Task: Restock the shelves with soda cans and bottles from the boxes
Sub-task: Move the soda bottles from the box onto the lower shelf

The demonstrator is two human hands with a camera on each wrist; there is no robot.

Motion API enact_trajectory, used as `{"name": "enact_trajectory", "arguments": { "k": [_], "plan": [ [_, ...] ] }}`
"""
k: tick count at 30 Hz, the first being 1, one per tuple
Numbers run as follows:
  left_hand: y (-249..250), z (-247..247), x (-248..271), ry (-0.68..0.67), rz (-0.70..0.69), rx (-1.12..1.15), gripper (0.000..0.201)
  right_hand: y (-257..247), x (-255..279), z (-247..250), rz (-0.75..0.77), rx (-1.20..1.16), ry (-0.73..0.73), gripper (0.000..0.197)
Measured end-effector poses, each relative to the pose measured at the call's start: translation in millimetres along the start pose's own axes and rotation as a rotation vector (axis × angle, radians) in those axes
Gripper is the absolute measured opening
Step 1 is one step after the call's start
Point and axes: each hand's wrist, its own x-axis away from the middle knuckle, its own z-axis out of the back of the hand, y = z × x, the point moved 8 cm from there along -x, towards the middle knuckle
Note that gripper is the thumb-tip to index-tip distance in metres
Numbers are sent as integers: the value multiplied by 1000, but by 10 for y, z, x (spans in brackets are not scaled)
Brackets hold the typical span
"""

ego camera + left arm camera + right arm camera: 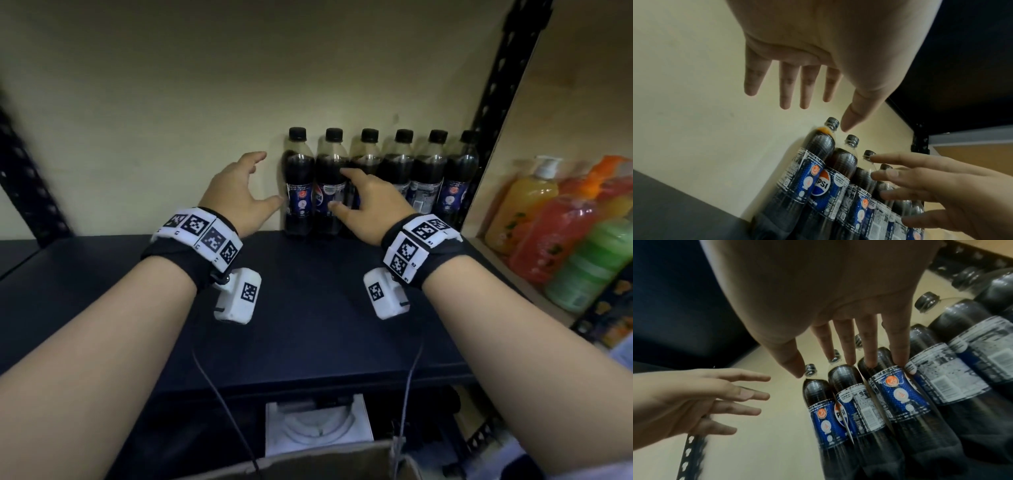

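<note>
Several dark cola bottles [394, 178] with black caps and blue labels stand upright in a row against the back wall, on the right half of a dark shelf [308, 325]. My left hand [267, 178] is open and holds nothing, its thumb close to the leftmost bottle [299, 192]. The left wrist view shows that hand [813, 107] spread above that bottle [803, 178]. My right hand [342, 190] is open with straight fingers in front of the second and third bottles. In the right wrist view its fingertips [871, 360] reach the bottle shoulders. Whether they touch is unclear.
A black perforated upright [496, 85] bounds the row on the right. Beyond it, orange, red and green soap bottles [548, 222] fill a wooden shelf. A cardboard box edge [308, 462] and a white object [318, 425] lie below the shelf front.
</note>
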Motion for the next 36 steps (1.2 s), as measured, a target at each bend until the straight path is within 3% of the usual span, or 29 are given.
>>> {"name": "enact_trajectory", "arguments": {
  "k": [9, 18, 24, 28, 31, 36],
  "plan": [
    [-249, 275, 749, -171, 145, -256, 77, -49, 827, -172, -8, 126, -168, 74],
    [-132, 153, 1812, -269, 152, -188, 66, -82, 1917, -450, -28, 37, -258, 76],
    [-42, 33, 2283, -382, 164, -125, 28, -282, 2439, -435, -14, 13, -333, 69],
    [-11, -173, 2581, -543, 196, -107, 21, -420, 2692, -374, -33, -75, -335, 49],
    [-110, -423, 2843, -694, 241, -121, 24, -389, 2898, -538, -124, -166, -502, 36],
    [-440, -897, 3223, -913, 329, -236, 30, -236, 3240, -1119, -188, -17, -933, 44]
  ]
}}
